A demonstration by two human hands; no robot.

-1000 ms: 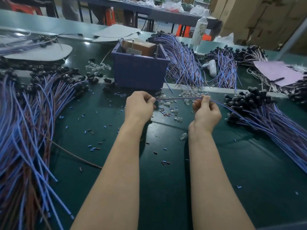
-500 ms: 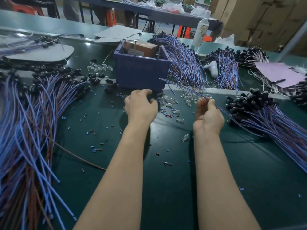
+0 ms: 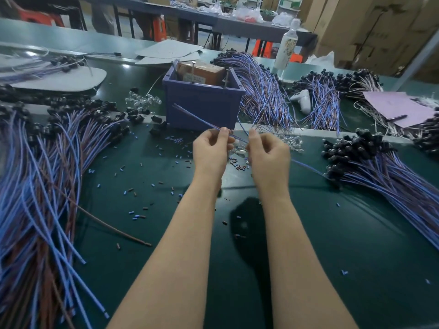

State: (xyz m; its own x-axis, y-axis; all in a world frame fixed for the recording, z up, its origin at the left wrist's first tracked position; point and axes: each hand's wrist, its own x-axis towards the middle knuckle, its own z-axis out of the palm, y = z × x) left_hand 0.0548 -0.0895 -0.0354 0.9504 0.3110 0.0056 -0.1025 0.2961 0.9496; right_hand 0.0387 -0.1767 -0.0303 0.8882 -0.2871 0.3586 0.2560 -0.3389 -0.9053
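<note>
Both hands meet above the middle of the work table, forearms reaching in from the bottom edge. Left hand has its fingers curled, with thumb and forefinger pinching a thin blue and brown wire pair. Right hand, just beside it, is curled too, its fingertips raised and nipping the same wire pair. The wire pair slants up and left from the left hand, crossing in front of a blue bin, and trails out low to the right past the right hand, towards a bundle there.

A dark green table fills most of the view. A large heap of blue and brown wires sprawls down the whole left side, with black caps at its far ends. A second wire bundle with black caps fans across the right side. The blue bin stands just beyond the hands, with a brown box inside it. Behind and to the right of the bin lie more wire bundles, draped over a pale strip that crosses the table. A purple sheet lies at far right. A white bottle stands upright at the table's back edge. One loose brown wire lies alone, left of the arms. Small clear bulbs sit in a cluster left of the bin. Tiny cut bits of sleeve, blue and brown, are scattered over the table under and around the hands.
</note>
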